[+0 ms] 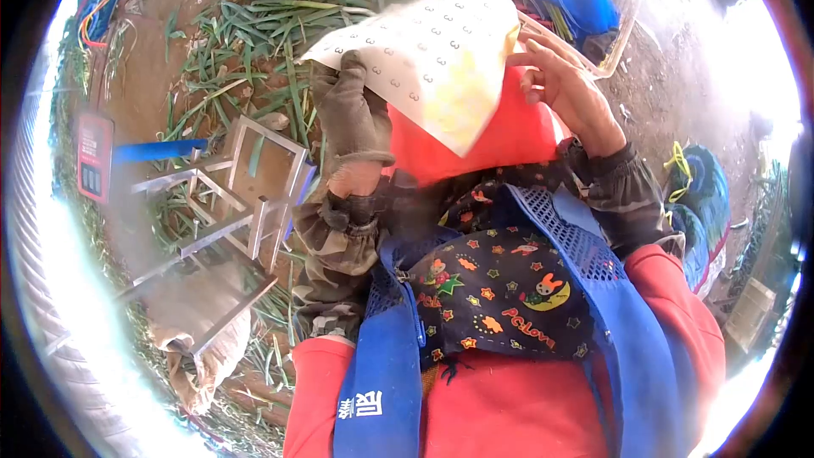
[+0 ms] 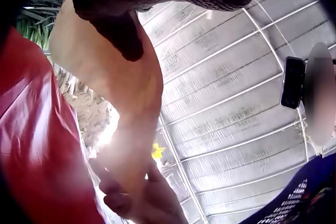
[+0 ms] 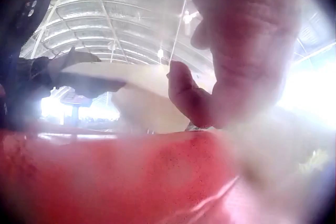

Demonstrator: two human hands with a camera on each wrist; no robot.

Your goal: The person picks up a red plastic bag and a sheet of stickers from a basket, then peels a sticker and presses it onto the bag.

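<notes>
Head view shows a printed sheet [image 1: 424, 55] held up in front of the person's torso, above shiny red material [image 1: 500, 140], its white face dotted with small marks like the figure 3 and one pointed corner hanging down toward the body. It looks thin and light, more like paper or card than cloth: it bows in a broad curve rather than crumpling, so I judge it springy, easy to crease and quick to tear if tugged from one point. Its smooth face may slide under a woven glove. The left grip [image 1: 352, 114], gloved in dark fabric, is closed at the sheet's left edge, pinching it with a digit laid over the printed face. The right grip [image 1: 577, 93] is bare and bent at the opposite edge; the left wrist view suggests a light pinch, with the fingers only partly curled, though its exact contact is blurred in the right wrist view. Best hold, in my judgement, is by opposite edges, with flat finger pads and little force, leaving the middle to curve freely. Beyond the sheet lie cut green leaves [image 1: 314, 21] on the ground, a metal frame [image 1: 219, 233] to the left, and a crate [image 1: 606, 68] past the right grip.
</notes>
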